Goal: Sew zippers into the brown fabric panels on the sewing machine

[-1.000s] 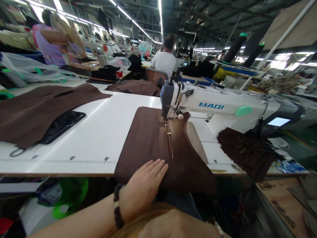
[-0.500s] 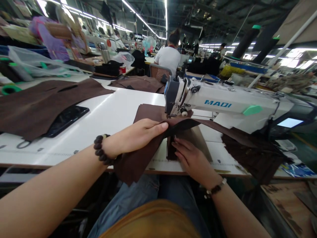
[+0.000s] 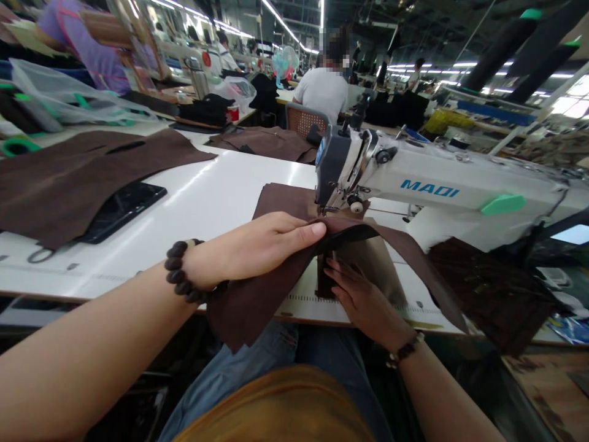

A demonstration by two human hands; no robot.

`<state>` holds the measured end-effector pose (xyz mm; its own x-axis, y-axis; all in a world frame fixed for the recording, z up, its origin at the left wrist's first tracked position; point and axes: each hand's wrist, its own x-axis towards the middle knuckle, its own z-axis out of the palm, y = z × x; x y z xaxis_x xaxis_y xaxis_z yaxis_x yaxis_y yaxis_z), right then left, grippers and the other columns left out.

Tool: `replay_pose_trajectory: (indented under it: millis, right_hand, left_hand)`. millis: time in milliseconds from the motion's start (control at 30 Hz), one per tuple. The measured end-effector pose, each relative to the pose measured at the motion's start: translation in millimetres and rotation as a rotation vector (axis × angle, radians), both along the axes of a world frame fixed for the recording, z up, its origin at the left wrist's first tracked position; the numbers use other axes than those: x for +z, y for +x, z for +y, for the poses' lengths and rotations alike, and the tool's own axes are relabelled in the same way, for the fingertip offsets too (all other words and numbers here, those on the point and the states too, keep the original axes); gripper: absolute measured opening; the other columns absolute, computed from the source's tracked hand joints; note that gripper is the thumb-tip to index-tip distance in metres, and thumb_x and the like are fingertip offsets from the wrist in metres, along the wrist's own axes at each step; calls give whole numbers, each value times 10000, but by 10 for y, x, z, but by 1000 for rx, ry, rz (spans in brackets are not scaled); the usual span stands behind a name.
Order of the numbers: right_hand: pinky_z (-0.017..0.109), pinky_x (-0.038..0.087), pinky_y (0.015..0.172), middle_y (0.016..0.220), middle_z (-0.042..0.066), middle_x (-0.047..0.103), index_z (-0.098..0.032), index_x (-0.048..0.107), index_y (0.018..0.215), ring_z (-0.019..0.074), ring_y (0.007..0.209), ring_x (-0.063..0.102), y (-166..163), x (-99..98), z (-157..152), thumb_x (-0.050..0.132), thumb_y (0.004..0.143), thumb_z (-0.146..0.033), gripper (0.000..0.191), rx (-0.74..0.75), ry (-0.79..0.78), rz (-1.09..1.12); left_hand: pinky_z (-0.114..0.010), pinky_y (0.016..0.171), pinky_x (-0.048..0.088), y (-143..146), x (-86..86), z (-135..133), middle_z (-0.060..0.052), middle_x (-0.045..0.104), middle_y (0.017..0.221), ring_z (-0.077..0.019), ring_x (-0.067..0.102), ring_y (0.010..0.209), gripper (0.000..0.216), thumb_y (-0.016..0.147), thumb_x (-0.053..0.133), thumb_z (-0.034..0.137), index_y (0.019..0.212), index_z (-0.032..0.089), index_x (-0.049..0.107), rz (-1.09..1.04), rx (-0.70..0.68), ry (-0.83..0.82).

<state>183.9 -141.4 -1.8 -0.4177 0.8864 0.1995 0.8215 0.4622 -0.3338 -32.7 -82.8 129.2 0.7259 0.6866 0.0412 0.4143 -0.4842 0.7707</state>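
Note:
A piece of brown fabric (image 3: 257, 301) runs folded and raised in front of the sewing machine's (image 3: 432, 184) needle area. My left hand (image 3: 257, 245) is closed on its upper edge, thumb on top and the other fingers hidden under or behind the cloth. Below the raised fold, my right hand (image 3: 363, 298) rests with fingers stretched out on a lower, lighter brown piece (image 3: 386, 270), beside a dark strip (image 3: 326, 285). Its fingertips lie just under the fold. More brown cloth (image 3: 280, 199) lies flat left of the needle; the presser foot is mostly hidden.
Left on the white table (image 3: 221, 184), a brown panel (image 3: 92, 178) partly covers a black phone-like object (image 3: 129, 209). Dark brown pieces (image 3: 488, 288) are heaped at the right. A seated person (image 3: 322, 92) works ahead, and another person (image 3: 92, 49) stands at the far left.
The view has shifted, so the machine appears farther right. The fabric's right end now hangs separately from the dark heap. Both hands keep nearly the same pose on the cloth.

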Motion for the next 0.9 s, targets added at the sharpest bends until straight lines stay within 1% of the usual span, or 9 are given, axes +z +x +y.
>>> replay_pose_trajectory:
  millis: [133,233,300,367,500,600,700,800,900]
  right_hand:
    - [432,301,1062,1303,92,459,-154,480,1211,163,1246,369,-12,-2,16,384,873,-153,351,12,26,24]
    - [399,340,1047,1290,95,471,-139,489,1203,160,1234,383,-8,-39,32,355,848,-67,387,20,57,0]
    - [406,357,1034,1313,79,449,-164,476,1226,172,1238,378,2,-55,43,335,809,4,471,32,96,-87]
    - [421,388,1005,1318,80,444,-170,470,1239,202,1214,406,7,-40,57,349,785,27,510,63,145,-227]
    - [419,489,881,1230,139,521,-90,528,1176,252,1051,532,-16,92,98,405,796,-21,406,179,233,-511]
    - [386,513,844,1160,137,573,-76,563,1133,244,987,565,-11,165,132,402,811,-40,363,264,310,-598]
    - [349,529,817,1158,89,585,-126,572,1134,213,947,584,53,123,161,401,820,-54,365,275,371,-563]
    - [336,527,837,1132,44,605,-173,584,1112,180,932,600,145,12,184,407,829,-61,353,252,398,-373]
    - [346,513,881,1105,29,619,-203,575,1120,164,987,588,203,-68,189,403,842,-73,352,218,380,-197]
  left_hand:
    - [-198,557,372,3,-25,18,16,500,583,-119,458,575,445,856,342,445,583,151,535,1,24,-44]
    - [-196,573,386,4,-28,31,15,520,584,-125,474,593,435,848,378,449,587,150,556,-7,58,-91]
    - [-193,582,391,7,-25,41,16,536,604,-123,479,599,429,849,384,444,599,148,567,-23,53,-100]
    - [-188,582,390,11,-23,51,17,549,630,-117,480,599,416,852,380,427,614,146,572,-38,27,-91]
    - [-179,556,377,17,-25,65,20,530,610,-106,465,574,409,854,373,402,579,146,536,-58,-9,-48]
    - [-179,523,361,20,-26,67,19,501,587,-103,446,554,418,853,363,405,571,145,529,-42,-5,-41]
    - [-182,492,343,20,-21,64,18,467,557,-99,419,530,436,851,362,417,542,145,508,-8,39,-59]
    - [-180,483,339,11,-19,63,19,468,545,-95,415,519,443,851,375,433,545,146,516,-11,69,-72]
    - [-173,482,347,-1,-26,66,22,494,548,-95,433,524,440,840,402,460,573,147,562,-26,87,-110]
